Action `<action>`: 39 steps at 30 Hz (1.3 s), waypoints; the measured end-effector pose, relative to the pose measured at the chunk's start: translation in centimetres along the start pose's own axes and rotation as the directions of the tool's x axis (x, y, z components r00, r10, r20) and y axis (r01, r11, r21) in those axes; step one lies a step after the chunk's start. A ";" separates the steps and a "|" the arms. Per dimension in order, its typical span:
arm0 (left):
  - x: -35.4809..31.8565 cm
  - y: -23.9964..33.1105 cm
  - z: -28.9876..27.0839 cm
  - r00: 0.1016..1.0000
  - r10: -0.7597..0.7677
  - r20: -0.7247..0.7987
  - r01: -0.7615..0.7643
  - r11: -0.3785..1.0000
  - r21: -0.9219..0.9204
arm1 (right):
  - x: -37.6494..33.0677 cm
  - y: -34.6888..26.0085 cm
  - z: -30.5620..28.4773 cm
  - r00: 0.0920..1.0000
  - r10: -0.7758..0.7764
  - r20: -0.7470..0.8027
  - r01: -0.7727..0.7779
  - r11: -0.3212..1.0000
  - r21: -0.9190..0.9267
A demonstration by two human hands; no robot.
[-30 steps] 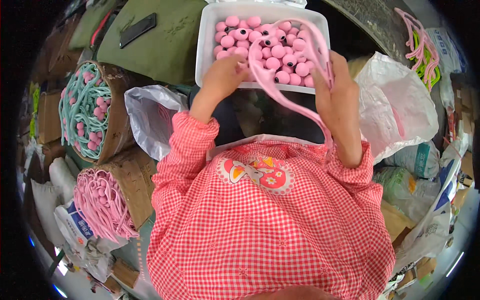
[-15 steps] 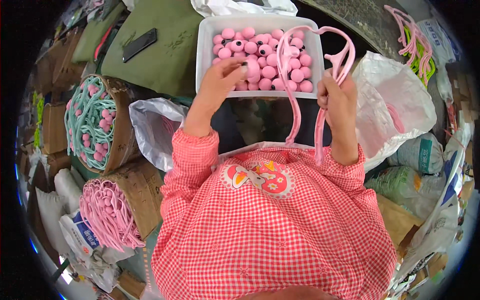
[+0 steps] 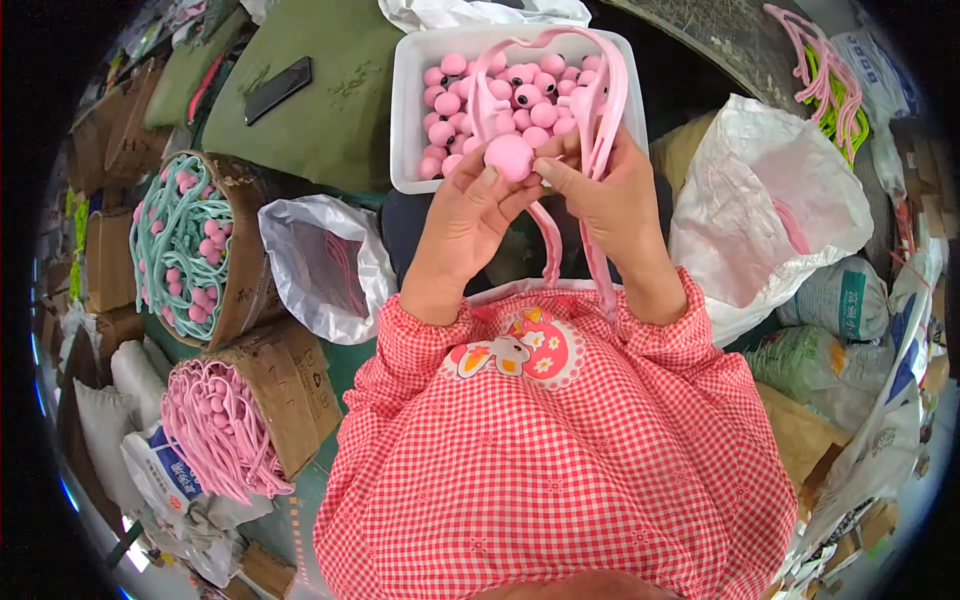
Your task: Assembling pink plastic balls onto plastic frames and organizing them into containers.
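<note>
Both hands meet over the near edge of a white tub (image 3: pixel 398 130) full of pink balls (image 3: pixel 527 95), some with black spots. In my left hand (image 3: pixel 468 218) is one pink ball (image 3: pixel 509 158), pinched between thumb and fingers. My right hand (image 3: pixel 612 195) closes around a pink strap (image 3: pixel 612 95) of soft, rubbery look; its loop arches over the tub and two ends hang toward my apron. The right thumb tip touches or nearly touches the ball's right side. Just what joins there is hidden by the fingers.
At left stand a box of green straps with pink balls (image 3: pixel 190 250), a box of pink straps (image 3: pixel 220 425) and an open clear bag (image 3: pixel 325 265). A white sack (image 3: pixel 770 210) stands right. A phone (image 3: pixel 279 90) lies on green cloth (image 3: pixel 340 50).
My left hand has lifted a ball out of the tub and drawn it toward me. My right hand has brought the strap leftward, and both hands now meet at the ball.
</note>
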State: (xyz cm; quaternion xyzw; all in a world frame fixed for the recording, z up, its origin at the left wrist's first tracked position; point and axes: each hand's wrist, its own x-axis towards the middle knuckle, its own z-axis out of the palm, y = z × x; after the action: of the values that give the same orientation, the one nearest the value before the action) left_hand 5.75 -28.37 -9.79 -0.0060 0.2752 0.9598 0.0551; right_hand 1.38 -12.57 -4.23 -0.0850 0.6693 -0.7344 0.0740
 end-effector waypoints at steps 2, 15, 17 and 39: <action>-0.1 -0.1 0.2 1.000 -0.001 -0.009 0.001 1.000 -0.020 | -0.1 -0.2 0.0 1.000 0.000 -0.002 0.000 1.000 -0.003; 0.5 0.2 -0.9 0.909 0.407 -0.093 -0.303 0.796 0.524 | -1.0 0.7 0.0 1.000 0.022 0.017 -0.019 0.987 -0.160; 0.9 1.9 1.2 0.805 0.560 -0.196 -0.461 0.798 0.387 | -1.2 0.8 -0.9 0.994 0.085 0.068 -0.077 0.991 -0.112; 2.4 0.9 1.2 0.848 0.271 0.456 -0.421 -0.180 0.889 | -1.8 0.7 -0.4 0.999 0.030 0.040 -0.025 0.994 -0.107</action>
State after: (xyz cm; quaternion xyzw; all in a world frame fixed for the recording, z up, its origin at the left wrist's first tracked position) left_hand 3.26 -28.23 -8.40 0.1605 0.8641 0.4300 -0.2063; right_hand 3.09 -11.85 -5.00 -0.0948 0.7070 -0.6946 0.0933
